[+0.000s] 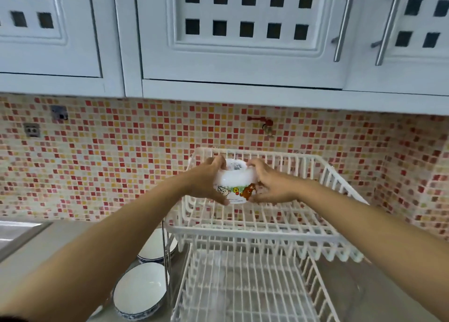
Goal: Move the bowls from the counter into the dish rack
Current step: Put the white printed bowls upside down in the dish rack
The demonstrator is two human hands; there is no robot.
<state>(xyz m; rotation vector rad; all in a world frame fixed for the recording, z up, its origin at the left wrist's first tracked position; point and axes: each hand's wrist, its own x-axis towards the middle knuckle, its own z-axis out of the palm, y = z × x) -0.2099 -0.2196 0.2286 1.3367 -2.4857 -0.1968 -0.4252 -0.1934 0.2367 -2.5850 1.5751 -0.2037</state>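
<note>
Both my hands are out over the top tier of the white two-tier dish rack (255, 231). Left hand (206, 179) wraps the left side of a small white cartoon-print bowl (234, 183), fingers curled over its upturned base, thumb low near the rim. Right hand (269, 183) clamps the right side, fingers closed around the wall. The bowl is held upside down, base with a small label facing up, bear and flower print along the lower edge, slightly tilted. It sits above the back-left part of the upper basket, about 11 o'clock from the basket's centre; I cannot tell if the rim touches the wires yet. The lower tier (243, 290) of the rack is blurred. On the grey worktop (48, 246) at 7 o'clock from the rack, just beside its chrome leg, two white bowls with blue-patterned rims stand upright: the nearer blue-rimmed bowl (139, 290) in front, the farther blue-rimmed bowl (156, 248) behind it, partly hidden by the rack frame. A steel sink edge (17, 231) shows at 9 o'clock. Behind is a red, orange and cream mosaic tile wall (121, 156) with white lattice cabinets (243, 42) at 12 o'clock.
</note>
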